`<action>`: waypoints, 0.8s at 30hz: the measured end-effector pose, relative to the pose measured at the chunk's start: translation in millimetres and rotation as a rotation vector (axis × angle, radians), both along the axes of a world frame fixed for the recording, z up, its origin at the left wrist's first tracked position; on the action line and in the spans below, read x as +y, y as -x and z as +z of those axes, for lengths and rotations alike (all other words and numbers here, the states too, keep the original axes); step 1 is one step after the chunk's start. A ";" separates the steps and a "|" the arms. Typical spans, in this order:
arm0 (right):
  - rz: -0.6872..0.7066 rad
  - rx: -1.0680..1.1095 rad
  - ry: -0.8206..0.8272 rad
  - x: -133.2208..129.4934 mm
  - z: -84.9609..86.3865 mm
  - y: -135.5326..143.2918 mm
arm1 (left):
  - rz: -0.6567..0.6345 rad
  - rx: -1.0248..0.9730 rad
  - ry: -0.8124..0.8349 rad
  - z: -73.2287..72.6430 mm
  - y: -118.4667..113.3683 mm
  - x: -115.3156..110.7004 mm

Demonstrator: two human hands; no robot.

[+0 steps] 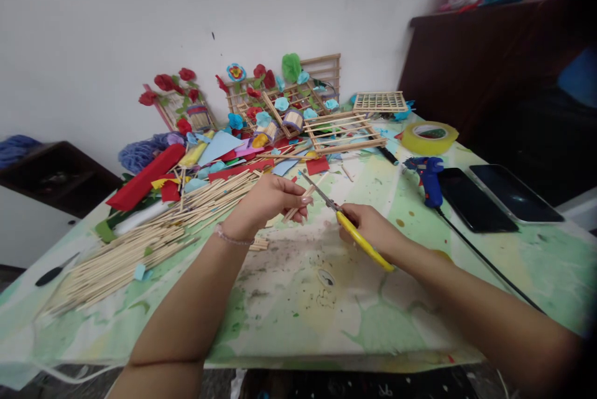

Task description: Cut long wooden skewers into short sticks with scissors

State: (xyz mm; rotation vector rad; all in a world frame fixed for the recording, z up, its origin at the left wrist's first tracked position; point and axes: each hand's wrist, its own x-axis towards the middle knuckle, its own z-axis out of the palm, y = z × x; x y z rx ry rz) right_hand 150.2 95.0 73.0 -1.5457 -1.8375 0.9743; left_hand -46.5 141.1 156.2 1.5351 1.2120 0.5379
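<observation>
Near the middle of the table, my left hand (275, 200) is closed on a few short wooden sticks (293, 212), their ends poking out past the fingertips. My right hand (366, 225) grips yellow-handled scissors (357, 237), whose blades point up and left, just beyond the left hand's fingers. Whether a stick lies between the blades is too small to tell. Below the left wrist lie several short cut sticks (260, 243). A large pile of long thin sticks (135, 256) spreads over the table's left side.
Blue glue gun (431, 184) with a cord, yellow tape roll (429, 137) and two phones (476, 200) (515, 192) are at the right. Stick frames (345, 132), paper flowers and coloured paper (221, 147) fill the back. A dark-handled blade (49, 275) lies far left.
</observation>
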 end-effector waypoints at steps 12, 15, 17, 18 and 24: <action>0.116 0.314 0.005 2.9 -6.3 2.9 | -0.010 0.350 -0.507 1.7 -3.3 -13.3; 0.175 0.377 0.050 -1.0 0.4 3.4 | -0.023 0.681 -0.899 -0.5 -6.3 -21.9; 0.181 0.385 0.056 -2.5 1.7 2.7 | -0.045 0.847 -1.039 -2.4 -7.3 -25.2; 0.183 0.375 0.047 -2.6 1.2 2.1 | -0.059 0.898 -1.073 -3.2 -7.5 -26.1; 0.086 0.241 -0.002 -3.4 -2.3 3.8 | -0.124 0.997 -1.220 -7.7 -9.0 -27.9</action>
